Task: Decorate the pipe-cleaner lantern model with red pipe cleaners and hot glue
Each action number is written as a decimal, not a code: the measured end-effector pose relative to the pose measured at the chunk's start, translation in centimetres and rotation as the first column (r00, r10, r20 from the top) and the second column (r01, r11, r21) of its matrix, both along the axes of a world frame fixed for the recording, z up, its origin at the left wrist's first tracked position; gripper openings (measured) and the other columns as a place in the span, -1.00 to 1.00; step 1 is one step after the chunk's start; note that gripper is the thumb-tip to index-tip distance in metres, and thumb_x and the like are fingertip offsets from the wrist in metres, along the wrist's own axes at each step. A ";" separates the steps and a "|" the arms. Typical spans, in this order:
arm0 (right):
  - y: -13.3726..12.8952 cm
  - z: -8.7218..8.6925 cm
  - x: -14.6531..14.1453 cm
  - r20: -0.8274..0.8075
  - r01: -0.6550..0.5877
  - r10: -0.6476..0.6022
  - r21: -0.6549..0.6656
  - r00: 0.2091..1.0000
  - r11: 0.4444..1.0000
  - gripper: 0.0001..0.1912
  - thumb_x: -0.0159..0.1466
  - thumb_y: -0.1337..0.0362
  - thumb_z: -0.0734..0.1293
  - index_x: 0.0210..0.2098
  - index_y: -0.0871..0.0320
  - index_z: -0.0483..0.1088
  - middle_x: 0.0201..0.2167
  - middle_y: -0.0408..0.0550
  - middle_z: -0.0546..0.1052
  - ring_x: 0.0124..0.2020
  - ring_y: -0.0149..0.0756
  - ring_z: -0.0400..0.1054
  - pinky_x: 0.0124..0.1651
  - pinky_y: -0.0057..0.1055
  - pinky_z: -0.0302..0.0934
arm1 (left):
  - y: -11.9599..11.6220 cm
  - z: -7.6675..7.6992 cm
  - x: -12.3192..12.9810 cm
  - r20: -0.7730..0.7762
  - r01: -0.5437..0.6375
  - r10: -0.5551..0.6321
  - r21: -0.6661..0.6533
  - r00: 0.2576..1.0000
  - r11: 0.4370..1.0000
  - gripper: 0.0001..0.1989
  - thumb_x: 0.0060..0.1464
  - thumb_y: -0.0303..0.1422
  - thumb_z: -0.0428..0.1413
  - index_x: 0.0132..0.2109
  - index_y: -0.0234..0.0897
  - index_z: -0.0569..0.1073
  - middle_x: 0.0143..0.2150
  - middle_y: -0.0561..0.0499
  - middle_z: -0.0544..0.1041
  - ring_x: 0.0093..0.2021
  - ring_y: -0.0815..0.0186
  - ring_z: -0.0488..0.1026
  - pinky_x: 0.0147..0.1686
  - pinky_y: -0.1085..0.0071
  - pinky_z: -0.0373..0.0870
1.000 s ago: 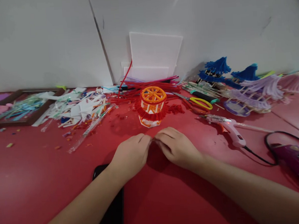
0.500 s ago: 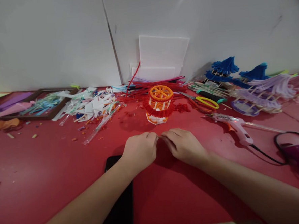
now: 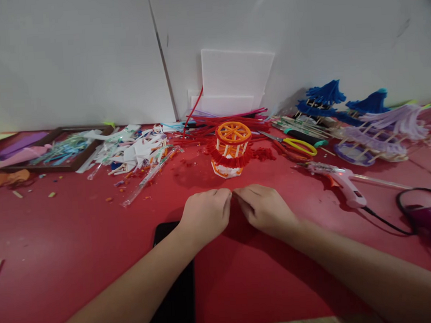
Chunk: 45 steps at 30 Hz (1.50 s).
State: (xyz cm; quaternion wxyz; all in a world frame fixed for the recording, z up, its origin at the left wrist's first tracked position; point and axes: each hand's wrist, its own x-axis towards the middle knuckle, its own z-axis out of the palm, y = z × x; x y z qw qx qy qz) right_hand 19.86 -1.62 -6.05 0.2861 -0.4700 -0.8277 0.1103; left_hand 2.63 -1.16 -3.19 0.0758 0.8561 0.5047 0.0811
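My left hand point(image 3: 207, 213) and my right hand point(image 3: 265, 208) meet at the fingertips over the red table. Both have their fingers closed in a pinch, and whatever they hold between them is too small or hidden to make out. Just beyond them stands a small round model point(image 3: 231, 148) with an orange spoked ring on top, pale posts, a red fringe round its middle and a white base. Neither hand touches it. Under my left wrist lies a black phone-like slab point(image 3: 174, 290), partly covered by my forearm.
A pink glue gun point(image 3: 343, 183) and yellow-handled scissors point(image 3: 298, 145) lie right. Blue-roofed point(image 3: 324, 94) and lilac point(image 3: 395, 121) models stand behind. Red pipe cleaners point(image 3: 227, 121) lie at the back, white scraps point(image 3: 138, 151) and a brown frame point(image 3: 69, 165) left.
My left hand has shifted slightly to the right, and the fingertips of both hands are closer together. The model and tools have stayed in place.
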 end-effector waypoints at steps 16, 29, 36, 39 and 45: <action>1.6 1.0 1.4 -0.822 -0.556 -0.455 -0.568 0.344 0.607 -0.71 0.04 0.21 0.48 -0.34 0.11 0.33 -0.28 -0.17 0.55 -0.34 -0.51 0.44 -0.29 -0.56 0.30 | 1.7 -0.5 -1.6 0.128 -0.229 0.217 0.087 0.968 0.970 -0.72 0.26 -0.31 -0.08 -0.14 -0.16 0.53 -0.20 -0.03 0.49 -0.16 0.20 0.44 -0.22 0.34 0.34; 0.9 1.0 1.1 -0.806 -0.351 -0.319 -0.524 0.499 0.776 -0.80 0.06 0.22 0.45 -0.39 0.16 0.39 -0.54 -0.21 0.48 -0.57 -0.54 0.28 -0.44 -0.52 0.19 | 4.5 3.2 -2.5 -0.117 -0.298 0.324 0.195 0.939 0.934 -0.69 0.20 -0.46 -0.12 -0.05 -0.49 0.44 -0.07 -0.34 0.48 0.02 -0.07 0.40 -0.03 0.09 0.31; -0.4 1.6 0.7 -0.740 -0.253 -0.168 -0.420 0.651 0.871 -0.84 0.10 0.17 0.39 -0.38 0.12 0.45 -0.40 -0.13 0.52 -0.37 -0.41 0.40 -0.25 -0.41 0.28 | -0.3 3.8 0.5 0.454 0.038 0.140 -0.361 0.880 0.932 -0.73 0.16 -0.25 0.02 -0.07 -0.27 0.46 -0.12 -0.08 0.58 -0.14 0.19 0.51 -0.15 0.30 0.39; -0.6 1.9 0.3 -0.681 -0.224 -0.128 -0.404 0.721 0.887 -0.86 0.11 0.18 0.37 -0.38 0.11 0.48 -0.39 -0.11 0.52 -0.36 -0.38 0.39 -0.26 -0.40 0.26 | -0.6 2.2 0.6 0.598 0.168 0.215 -0.519 0.772 0.838 -0.80 0.08 -0.31 0.10 -0.16 -0.27 0.51 -0.20 -0.04 0.62 -0.21 0.24 0.54 -0.18 0.37 0.40; -0.9 3.3 6.8 0.023 0.488 -0.490 -0.154 0.871 0.859 -0.72 0.26 0.15 0.22 -0.13 0.14 0.43 -0.22 0.02 0.56 -0.26 -0.28 0.44 -0.21 -0.38 0.29 | -0.3 -0.2 -0.1 0.607 0.088 0.411 -0.624 0.680 0.777 -0.77 0.04 -0.32 0.10 -0.16 -0.32 0.51 -0.28 -0.07 0.64 -0.30 0.29 0.54 -0.30 0.42 0.40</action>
